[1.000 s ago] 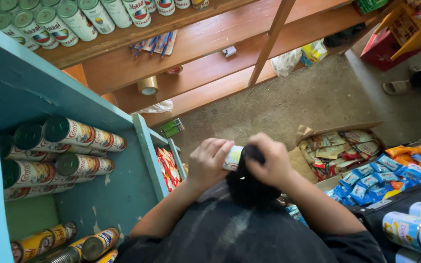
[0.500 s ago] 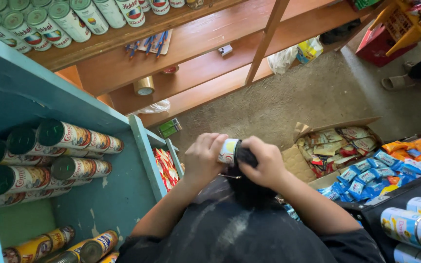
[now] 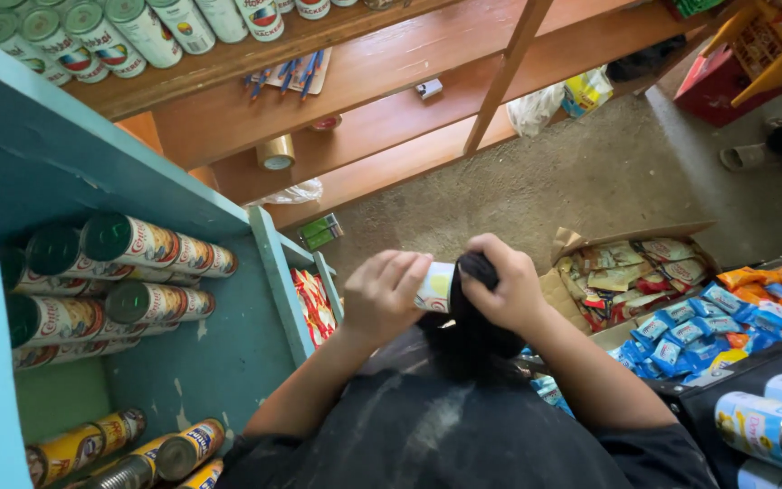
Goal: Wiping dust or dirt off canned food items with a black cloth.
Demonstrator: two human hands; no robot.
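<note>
Head view | can (image 3: 434, 286) gripped at centre by left hand (image 3: 384, 294), fingers clenched around it | right hand (image 3: 498, 288) presses black cloth (image 3: 474, 317) on its end | wiping judged underway, unshelved | shelved cans (image 3: 128, 243) at 9 o'clock

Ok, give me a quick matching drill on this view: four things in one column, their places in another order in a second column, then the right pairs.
Things:
1. dark cloth
2. small can
3. tape roll
4. blue packets

Places:
A. on the wooden shelf
B. in the left hand
C. under the right hand, pressed on the can
D. in a heap at the right, beside the cardboard box

Pairs: 1-C, 2-B, 3-A, 4-D
</note>
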